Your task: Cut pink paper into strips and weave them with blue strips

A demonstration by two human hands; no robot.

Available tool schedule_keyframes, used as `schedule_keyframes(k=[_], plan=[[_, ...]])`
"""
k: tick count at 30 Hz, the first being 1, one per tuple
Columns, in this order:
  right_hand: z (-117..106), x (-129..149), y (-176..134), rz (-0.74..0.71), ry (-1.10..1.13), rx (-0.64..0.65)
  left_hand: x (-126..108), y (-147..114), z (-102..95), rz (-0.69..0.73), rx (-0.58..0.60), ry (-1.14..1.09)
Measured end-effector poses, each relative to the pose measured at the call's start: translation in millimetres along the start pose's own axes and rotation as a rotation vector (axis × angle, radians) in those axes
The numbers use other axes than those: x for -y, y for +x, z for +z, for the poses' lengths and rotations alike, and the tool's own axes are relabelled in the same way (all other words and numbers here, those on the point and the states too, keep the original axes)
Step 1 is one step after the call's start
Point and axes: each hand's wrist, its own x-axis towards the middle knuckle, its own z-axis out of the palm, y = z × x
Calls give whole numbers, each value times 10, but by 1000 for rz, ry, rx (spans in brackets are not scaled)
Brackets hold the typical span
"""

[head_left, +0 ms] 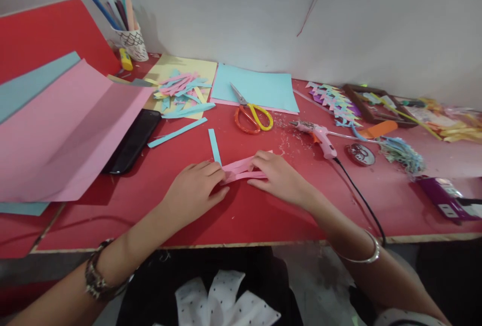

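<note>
Pink paper strips (243, 167) lie between my two hands at the middle of the red table. My left hand (198, 190) has its fingers closed on their left end, with the thumb a little apart. At the right end, the curled fingers and thumb of my right hand (280, 178) hold the strips. The fingertips partly hide the paper. One light blue strip (214, 145) points away from the left fingertips. Farther left lies another blue strip (176, 132). Scissors (252, 113) with orange and yellow handles rest beyond my hands, blades slightly apart.
Cut strips (183, 90) are heaped on yellow paper beside blue sheets (254, 87). Pink paper (71, 135) overlaps a black phone (131, 142) at left. At right are a corded pink glue gun (316, 135), a round tin (360, 154) and a purple power strip (444, 198).
</note>
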Motion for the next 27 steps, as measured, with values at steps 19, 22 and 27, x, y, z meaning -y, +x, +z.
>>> schedule_keyframes(k=[19,22,27], plan=[[-170,-172,-1,13,185,-5,-24,22,4,-16,-27,54],[-157,-184,10,41,219,-12,-31,18,5,-22,-33,46],[-132,-214,9,30,243,-52,-24,13,17,-12,-57,43]])
